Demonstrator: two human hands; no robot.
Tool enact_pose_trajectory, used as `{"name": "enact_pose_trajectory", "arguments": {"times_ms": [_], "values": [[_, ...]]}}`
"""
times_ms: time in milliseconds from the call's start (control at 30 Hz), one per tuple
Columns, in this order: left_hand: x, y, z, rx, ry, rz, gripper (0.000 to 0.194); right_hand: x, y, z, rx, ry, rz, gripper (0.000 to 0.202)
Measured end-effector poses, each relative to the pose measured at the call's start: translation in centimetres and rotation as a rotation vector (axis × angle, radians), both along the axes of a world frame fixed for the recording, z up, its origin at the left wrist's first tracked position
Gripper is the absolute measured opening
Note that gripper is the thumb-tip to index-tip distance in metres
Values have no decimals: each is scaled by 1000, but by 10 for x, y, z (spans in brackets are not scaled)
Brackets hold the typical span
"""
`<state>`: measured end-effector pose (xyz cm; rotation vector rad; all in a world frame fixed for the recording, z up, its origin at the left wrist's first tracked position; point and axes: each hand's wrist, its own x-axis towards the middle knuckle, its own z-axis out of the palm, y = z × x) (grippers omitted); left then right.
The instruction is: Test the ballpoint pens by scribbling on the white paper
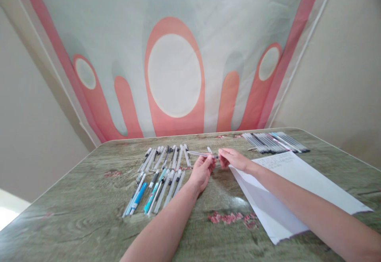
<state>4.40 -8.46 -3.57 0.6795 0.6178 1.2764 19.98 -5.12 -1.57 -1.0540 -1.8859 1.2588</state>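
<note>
My left hand (203, 169) pinches a slim, clear pen (198, 153) that lies nearly level, one end pointing left. Close to the pen's right end is my right hand (230, 158), its fingers curled together; whatever they hold, if anything, is too small to tell. Just behind the held pen, a small whitish cap (209, 150) rests on the table. To the left lie two rows of pens: a back row of clear and black ones (162, 157) and a front row that includes a blue pen (139, 197) and a teal pen (151, 198).
White paper sheets (309, 186) with handwriting lie under my right forearm. A row of slim grey refills or pens (275, 142) is at the table's back right. The wood-patterned table (89, 210) meets a wall covering with red and white shapes at its far edge.
</note>
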Motion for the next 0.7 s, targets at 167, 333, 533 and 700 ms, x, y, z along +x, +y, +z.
{"name": "enact_pose_trajectory", "arguments": {"times_ms": [167,333,533,700], "values": [[5,-14,8,16,-6,-315,19,14,2,18,468,-191,19,27],[11,-21,4,85,168,-484,21,9,-2,23,708,-421,215,35],[18,-33,14,473,619,-253,23,25,5,34,738,-359,2,26],[21,-48,25,946,995,-275,31,79,3,26,424,-193,-226,34]]}}
